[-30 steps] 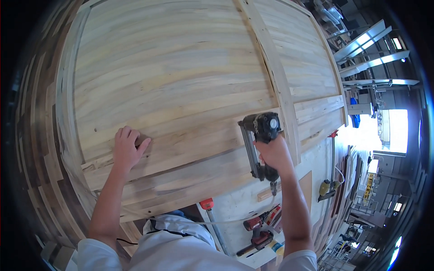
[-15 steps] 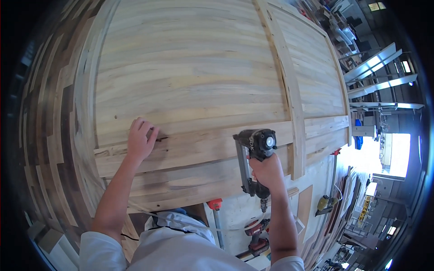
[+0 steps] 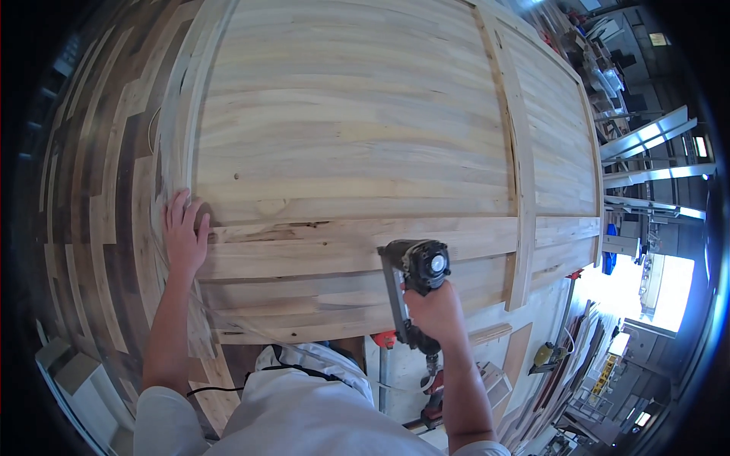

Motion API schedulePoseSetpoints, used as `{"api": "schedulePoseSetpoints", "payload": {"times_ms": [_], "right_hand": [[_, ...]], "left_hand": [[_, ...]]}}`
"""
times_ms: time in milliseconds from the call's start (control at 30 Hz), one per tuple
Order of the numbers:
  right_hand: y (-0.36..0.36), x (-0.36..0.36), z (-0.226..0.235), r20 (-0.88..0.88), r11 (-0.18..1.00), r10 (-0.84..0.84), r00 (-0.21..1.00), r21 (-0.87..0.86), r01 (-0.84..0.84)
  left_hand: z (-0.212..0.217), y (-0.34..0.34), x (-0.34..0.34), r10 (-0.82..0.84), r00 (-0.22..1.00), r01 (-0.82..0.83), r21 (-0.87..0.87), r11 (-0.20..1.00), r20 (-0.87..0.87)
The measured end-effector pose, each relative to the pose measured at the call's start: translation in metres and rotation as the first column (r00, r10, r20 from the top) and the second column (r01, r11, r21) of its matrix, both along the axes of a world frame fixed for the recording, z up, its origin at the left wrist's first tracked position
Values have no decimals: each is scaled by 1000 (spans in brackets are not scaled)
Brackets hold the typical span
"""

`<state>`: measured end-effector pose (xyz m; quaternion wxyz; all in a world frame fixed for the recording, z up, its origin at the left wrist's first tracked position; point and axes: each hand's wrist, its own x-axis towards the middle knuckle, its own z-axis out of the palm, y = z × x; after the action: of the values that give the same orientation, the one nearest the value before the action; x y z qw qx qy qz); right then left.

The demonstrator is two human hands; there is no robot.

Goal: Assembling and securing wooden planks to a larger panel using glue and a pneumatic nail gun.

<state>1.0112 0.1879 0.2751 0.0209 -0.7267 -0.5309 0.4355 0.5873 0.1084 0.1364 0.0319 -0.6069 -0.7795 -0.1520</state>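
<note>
A large pale wooden panel (image 3: 365,129) lies in front of me, framed with flat wooden strips. My left hand (image 3: 183,232) rests with fingers spread at its left corner, where the near rail (image 3: 342,247) meets the left strip (image 3: 196,99). In my right fist (image 3: 437,311) is a black nail gun (image 3: 417,260), gripped by its handle. It is held above the near rail, right of the middle, with its long magazine pointing down toward me. Whether its nose touches the wood, I cannot tell.
A cross strip (image 3: 518,152) divides the panel on the right. Close to my waist is a red-headed clamp (image 3: 385,339), and a red cordless drill (image 3: 433,399) lies beyond my right forearm. Mixed-tone planks (image 3: 99,175) cover the left side. Another yellowish tool (image 3: 544,356) lies at right.
My left hand has slid left along the rail to the corner, its fingers now more spread. The nail gun has shifted slightly left relative to the panel, and the view has turned a little left.
</note>
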Motion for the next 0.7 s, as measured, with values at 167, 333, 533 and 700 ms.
{"api": "schedulePoseSetpoints", "payload": {"times_ms": [167, 333, 533, 700], "right_hand": [[-13, -18, 4, 128, 993, 70, 989, 81, -81], [-17, -57, 10, 16, 993, 7, 1000, 121, -9], [-24, -112, -5, 117, 964, 151, 982, 202, -172], [-26, -131, 5, 112, 994, 75, 991, 76, -84]], "left_hand": [[-6, -1, -3, 32, 999, -33, 28, 999, 31], [-3, -3, -23, -38, 994, 36, 24, 999, 99], [-6, -4, -26, -51, 998, 46, 107, 993, 44], [-11, -4, -25, -56, 996, 44, 161, 986, 69]]}}
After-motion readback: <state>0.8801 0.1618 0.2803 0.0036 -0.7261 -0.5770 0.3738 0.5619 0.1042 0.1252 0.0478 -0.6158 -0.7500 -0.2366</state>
